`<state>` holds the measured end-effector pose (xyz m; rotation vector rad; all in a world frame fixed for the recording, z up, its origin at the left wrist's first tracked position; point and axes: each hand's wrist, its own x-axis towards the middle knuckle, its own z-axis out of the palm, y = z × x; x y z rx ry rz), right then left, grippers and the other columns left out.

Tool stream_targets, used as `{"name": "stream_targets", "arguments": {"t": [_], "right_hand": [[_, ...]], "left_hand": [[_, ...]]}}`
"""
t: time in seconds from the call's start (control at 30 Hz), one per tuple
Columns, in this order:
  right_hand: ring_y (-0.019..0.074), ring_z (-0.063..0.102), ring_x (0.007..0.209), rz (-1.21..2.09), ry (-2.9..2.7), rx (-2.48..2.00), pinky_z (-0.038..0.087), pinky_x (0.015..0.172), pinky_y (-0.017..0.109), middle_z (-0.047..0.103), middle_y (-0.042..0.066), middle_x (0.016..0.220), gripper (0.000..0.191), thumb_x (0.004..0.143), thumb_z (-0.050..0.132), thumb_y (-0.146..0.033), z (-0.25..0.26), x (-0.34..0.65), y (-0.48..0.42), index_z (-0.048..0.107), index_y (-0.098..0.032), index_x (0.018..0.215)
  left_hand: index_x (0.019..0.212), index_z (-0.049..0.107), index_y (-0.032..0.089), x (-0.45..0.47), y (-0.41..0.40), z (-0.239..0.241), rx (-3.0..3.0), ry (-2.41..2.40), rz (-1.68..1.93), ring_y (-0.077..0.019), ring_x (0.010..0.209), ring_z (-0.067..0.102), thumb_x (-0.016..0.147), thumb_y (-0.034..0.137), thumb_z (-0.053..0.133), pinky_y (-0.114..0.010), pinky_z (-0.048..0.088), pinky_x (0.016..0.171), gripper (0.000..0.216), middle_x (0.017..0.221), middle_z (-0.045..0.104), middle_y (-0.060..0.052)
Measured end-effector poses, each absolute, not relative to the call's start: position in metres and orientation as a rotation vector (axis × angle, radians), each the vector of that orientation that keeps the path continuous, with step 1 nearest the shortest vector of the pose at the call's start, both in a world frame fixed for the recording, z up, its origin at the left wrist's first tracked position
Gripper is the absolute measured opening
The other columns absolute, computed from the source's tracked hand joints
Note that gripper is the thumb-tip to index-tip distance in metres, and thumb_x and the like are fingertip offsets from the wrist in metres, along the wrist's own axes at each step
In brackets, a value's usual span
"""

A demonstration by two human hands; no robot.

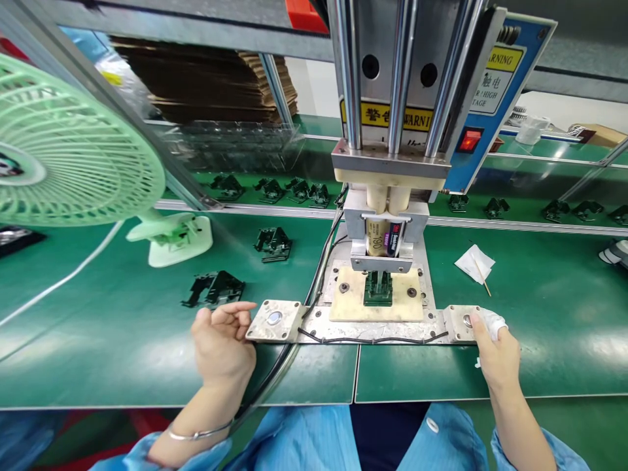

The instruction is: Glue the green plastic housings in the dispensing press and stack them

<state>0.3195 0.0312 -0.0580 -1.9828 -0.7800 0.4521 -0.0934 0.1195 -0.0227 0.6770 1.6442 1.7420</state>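
Observation:
My left hand (223,343) rests beside the left button block (282,320), its index finger stretched toward the block and the other fingers loosely curled with nothing in them. The thumb of my right hand (500,356) lies at the button of the right block (461,322). A crumpled white tissue (493,320) is in that hand's fingers, against the block's outer side. Between the blocks stands a press (391,163) with its head lowered. Below the head, a small green-black part (378,290) sits in the cream fixture plate (343,306).
A green fan (73,150) stands at the left. Black clip-like parts (273,244) lie nearby, with several more along the back ledge. Cables (318,275) run left of the press. A white pad with a wooden swab (475,263) lies on the right.

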Motion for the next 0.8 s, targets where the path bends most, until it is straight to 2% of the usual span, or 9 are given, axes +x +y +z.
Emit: {"name": "stream_targets", "arguments": {"t": [0.23, 0.5, 0.7, 0.8], "right_hand": [[0.0292, 0.067, 0.074, 0.459, -0.768, -1.980, 0.048, 0.065, 0.036, 0.074, 0.011, 0.074, 0.060, 0.062, 0.070, -0.074, -0.0575, 0.3197, 0.0314, 0.072, -0.016, 0.077], [0.0271, 0.065, 0.070, 0.444, -0.801, -1.960, 0.047, 0.061, 0.034, 0.071, 0.010, 0.068, 0.056, 0.064, 0.069, -0.072, -0.0563, 0.3183, 0.0308, 0.071, -0.016, 0.074], [0.0248, 0.061, 0.064, 0.482, -0.753, -1.985, 0.045, 0.059, 0.035, 0.068, 0.008, 0.063, 0.058, 0.062, 0.068, -0.076, -0.0552, 0.3171, 0.0307, 0.066, -0.018, 0.066], [0.0255, 0.062, 0.067, 0.495, -0.742, -1.985, 0.045, 0.062, 0.035, 0.069, 0.008, 0.067, 0.060, 0.061, 0.068, -0.077, -0.0549, 0.3174, 0.0305, 0.068, -0.017, 0.070]], "left_hand": [[0.072, 0.061, 0.015, -0.0981, 0.1213, -0.0280, 0.708, 1.687, 1.673, -0.0155, 0.060, 0.041, 0.074, 0.055, 0.042, -0.026, 0.033, 0.057, 0.044, 0.062, 0.049, -0.003], [0.070, 0.062, 0.015, -0.0988, 0.1198, -0.0296, 0.727, 1.666, 1.683, -0.0149, 0.052, 0.028, 0.072, 0.055, 0.042, -0.029, 0.020, 0.049, 0.045, 0.058, 0.046, -0.002], [0.068, 0.063, 0.015, -0.0980, 0.1185, -0.0261, 0.676, 1.629, 1.680, -0.0141, 0.051, 0.032, 0.069, 0.055, 0.045, -0.027, 0.024, 0.049, 0.045, 0.057, 0.047, -0.001], [0.067, 0.063, 0.015, -0.0964, 0.1196, -0.0251, 0.664, 1.622, 1.696, -0.0135, 0.051, 0.032, 0.066, 0.055, 0.047, -0.026, 0.023, 0.049, 0.043, 0.056, 0.047, -0.001]]}}
